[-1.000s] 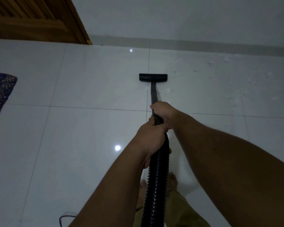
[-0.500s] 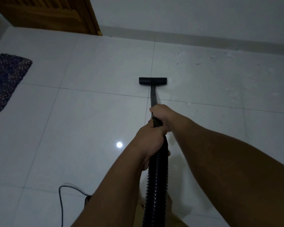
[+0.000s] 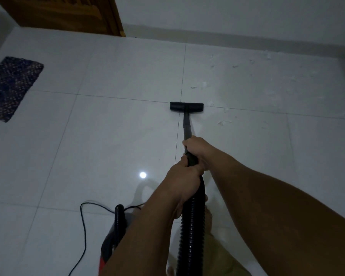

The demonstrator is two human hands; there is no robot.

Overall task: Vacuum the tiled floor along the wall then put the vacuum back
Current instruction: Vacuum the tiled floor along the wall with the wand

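Note:
The black vacuum nozzle rests flat on the white tiled floor, on a grout line. Its black wand runs back to my hands. My right hand grips the wand in front, and my left hand grips just behind it where the ribbed black hose starts. The red and black vacuum body sits on the floor at my lower left, partly hidden by my left arm. White scraps of debris lie right of the nozzle and up to the wall.
A dark woven mat lies at the far left. A wooden door stands at the top left by the wall's skirting. The black power cord loops on the floor beside the vacuum body. My bare foot is beneath the hose.
The nozzle has been pulled back from the wall towards me, across a grout line. The view has dropped back, bringing the vacuum body and more of its cord into sight.

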